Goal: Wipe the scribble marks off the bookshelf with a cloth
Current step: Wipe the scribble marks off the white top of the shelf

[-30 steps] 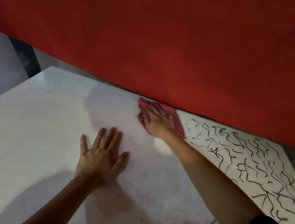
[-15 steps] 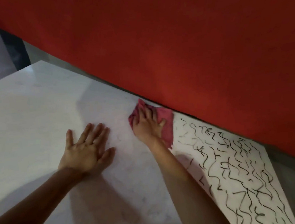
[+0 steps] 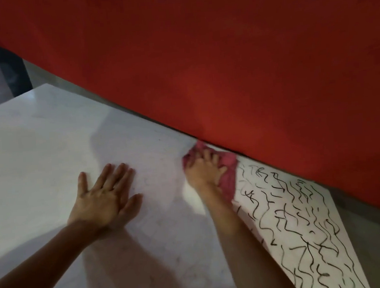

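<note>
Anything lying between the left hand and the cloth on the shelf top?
No object. In the head view, only bare white bookshelf top, with faint grey traces, lies between the flat left hand and the pink cloth.

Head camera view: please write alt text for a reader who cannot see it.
A person's right hand presses a pink cloth on a white bookshelf surface, at the edge of black scribble marks that cover its right part. The left hand lies flat on the clean part; a red surface stands behind.
</note>
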